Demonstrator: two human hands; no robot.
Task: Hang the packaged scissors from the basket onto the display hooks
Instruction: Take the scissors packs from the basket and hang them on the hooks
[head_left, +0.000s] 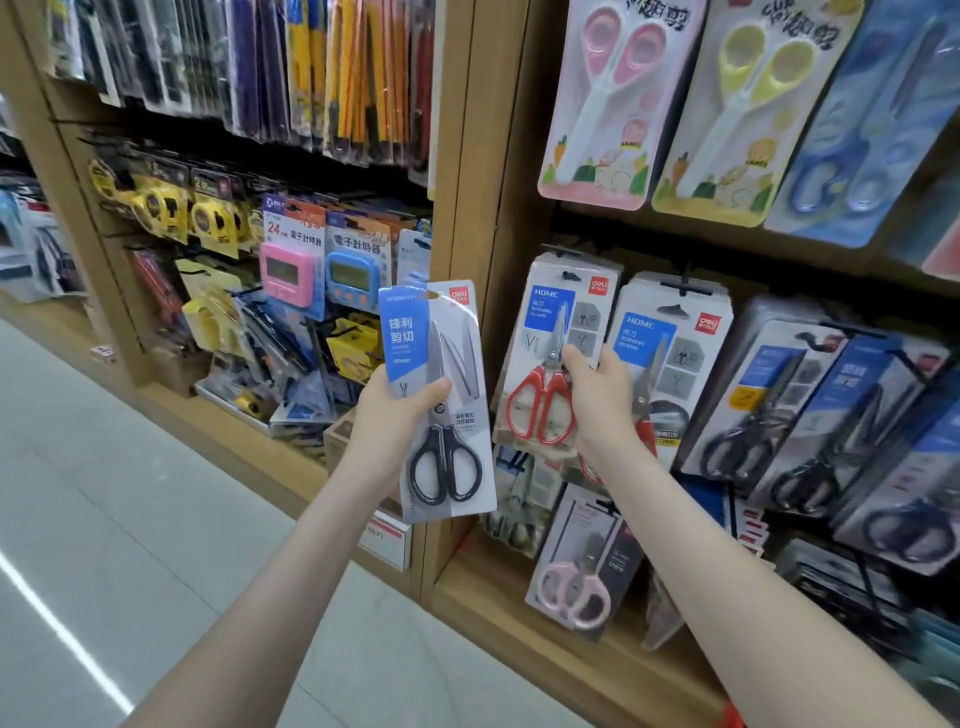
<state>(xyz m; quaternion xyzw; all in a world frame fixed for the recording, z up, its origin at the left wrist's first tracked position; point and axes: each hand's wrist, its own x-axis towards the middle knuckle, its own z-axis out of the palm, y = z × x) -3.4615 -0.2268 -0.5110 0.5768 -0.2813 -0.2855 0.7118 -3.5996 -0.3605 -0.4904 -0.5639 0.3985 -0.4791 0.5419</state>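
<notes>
My left hand (387, 415) grips a pack of black-handled scissors (441, 405) with a blue label, held upright in front of the wooden shelf post. My right hand (597, 397) reaches between two hanging packs of red-handled scissors (550, 358), fingers curled on the edge of the left one. Both red packs hang from black display hooks (563, 253). The second red pack (670, 358) is partly hidden behind my right wrist. No basket is in view.
Packs of black scissors (779, 410) hang to the right. Pink scissors (576, 571) hang below, children's scissors (613, 98) above. The left bay holds tape measures and timers (311, 270). The wooden shelf edge (545, 629) runs beneath my arms, with grey floor to the left.
</notes>
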